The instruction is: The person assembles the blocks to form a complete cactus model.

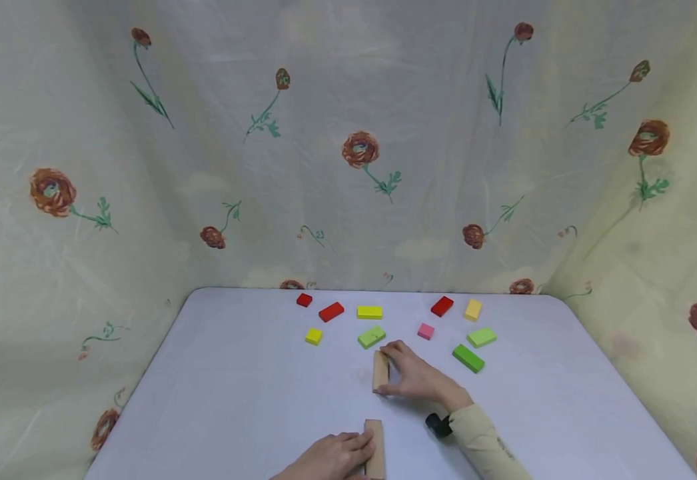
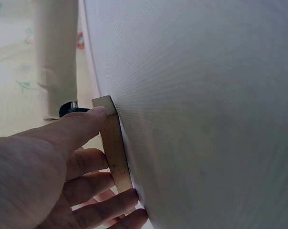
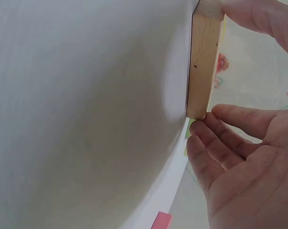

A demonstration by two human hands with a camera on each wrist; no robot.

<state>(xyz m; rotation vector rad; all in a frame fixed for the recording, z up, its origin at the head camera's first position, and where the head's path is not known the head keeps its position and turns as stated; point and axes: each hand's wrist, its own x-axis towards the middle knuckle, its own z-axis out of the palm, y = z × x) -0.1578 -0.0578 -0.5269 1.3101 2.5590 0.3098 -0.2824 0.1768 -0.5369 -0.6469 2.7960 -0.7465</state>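
Two plain wooden blocks lie on the white table, one beyond the other. My right hand (image 1: 413, 377) holds the farther wooden block (image 1: 380, 373) by its ends, thumb at the near end and fingertips at the far one. In the right wrist view this block (image 3: 203, 67) lies along the tabletop between thumb and fingers. Closer to me, my left hand (image 1: 332, 457) grips the nearer wooden block (image 1: 375, 452) from its left side. The left wrist view shows the thumb on one end of that block (image 2: 116, 155) and the other fingers along its side and toward the other end.
Beyond the hands lie several coloured blocks: a light green one (image 1: 372, 337), a yellow one (image 1: 369, 312), a red one (image 1: 331, 311), a pink one (image 1: 426, 331) and a dark green one (image 1: 468, 358). Flower-patterned curtains (image 1: 324, 100) enclose the table (image 1: 234, 400).
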